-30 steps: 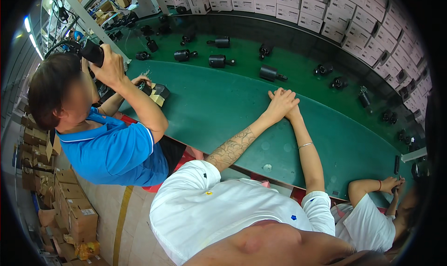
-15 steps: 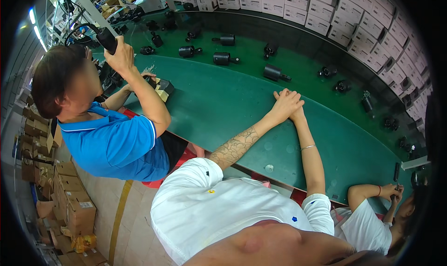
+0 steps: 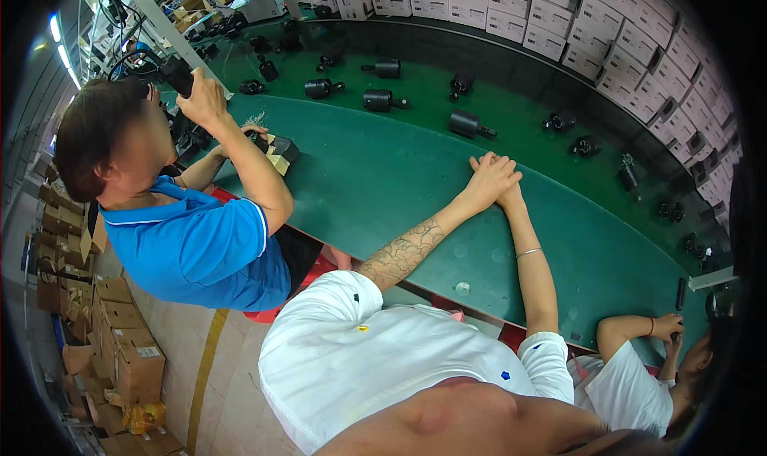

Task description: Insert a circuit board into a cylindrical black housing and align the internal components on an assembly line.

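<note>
My left hand (image 3: 486, 180) and my right hand (image 3: 512, 192) rest clasped together on the green worktop (image 3: 383, 184), close to its far edge. The left one lies over the right, their fingers closed against each other. No object shows in either hand, though the palms and part of the right fingers are hidden. Nearest to them, just beyond the worktop edge, a black cylinder with a short stem (image 3: 466, 124) lies on the green conveyor belt (image 3: 423, 97). A small clear round disc (image 3: 462, 287) sits on the worktop between my forearms.
Several black cylindrical parts are spread along the belt. White boxes (image 3: 511, 13) are stacked behind it. At left, a person in blue (image 3: 192, 248) holds a black tool (image 3: 176, 74); another person in white (image 3: 627, 392) sits at right. Brown cartons (image 3: 132, 344) stand on the floor.
The black parts on the belt have shifted slightly left. The blue-shirted person's raised hand and black tool have moved a little left. The right-hand person's hands moved slightly. My clasped hands have stayed put.
</note>
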Available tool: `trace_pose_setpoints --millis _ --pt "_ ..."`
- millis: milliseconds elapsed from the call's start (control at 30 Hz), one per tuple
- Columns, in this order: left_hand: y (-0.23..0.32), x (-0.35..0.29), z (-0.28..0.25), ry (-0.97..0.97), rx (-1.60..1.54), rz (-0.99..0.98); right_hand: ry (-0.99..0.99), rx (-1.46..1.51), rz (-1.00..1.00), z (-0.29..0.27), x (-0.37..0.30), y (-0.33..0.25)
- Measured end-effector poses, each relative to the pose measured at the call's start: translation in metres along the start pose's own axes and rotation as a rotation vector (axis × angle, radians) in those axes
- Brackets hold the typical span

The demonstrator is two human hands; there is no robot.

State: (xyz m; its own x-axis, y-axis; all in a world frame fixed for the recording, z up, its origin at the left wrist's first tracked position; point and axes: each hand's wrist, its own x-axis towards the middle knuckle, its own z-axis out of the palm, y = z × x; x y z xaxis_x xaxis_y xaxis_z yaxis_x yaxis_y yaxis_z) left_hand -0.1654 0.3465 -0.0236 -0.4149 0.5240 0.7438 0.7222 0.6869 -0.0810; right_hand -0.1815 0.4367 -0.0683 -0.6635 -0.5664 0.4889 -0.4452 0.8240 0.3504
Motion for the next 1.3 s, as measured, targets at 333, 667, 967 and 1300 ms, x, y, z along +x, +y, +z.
trace_pose_setpoints --millis 333,667,967,1300 --pt "0.002 0.003 -0.002 0.018 -0.001 0.025 0.004 0.001 0.005 0.002 -0.004 0.003" --pt "0.007 0.003 0.005 0.036 0.012 -0.003 0.026 -0.009 -0.017 0.008 -0.018 0.011" --pt "0.008 0.007 -0.002 -0.012 0.008 0.033 -0.005 0.002 -0.001 0.005 -0.014 0.009" --pt "0.013 0.004 0.014 -0.051 -0.020 -0.080 -0.034 0.013 0.005 -0.001 -0.016 0.012"
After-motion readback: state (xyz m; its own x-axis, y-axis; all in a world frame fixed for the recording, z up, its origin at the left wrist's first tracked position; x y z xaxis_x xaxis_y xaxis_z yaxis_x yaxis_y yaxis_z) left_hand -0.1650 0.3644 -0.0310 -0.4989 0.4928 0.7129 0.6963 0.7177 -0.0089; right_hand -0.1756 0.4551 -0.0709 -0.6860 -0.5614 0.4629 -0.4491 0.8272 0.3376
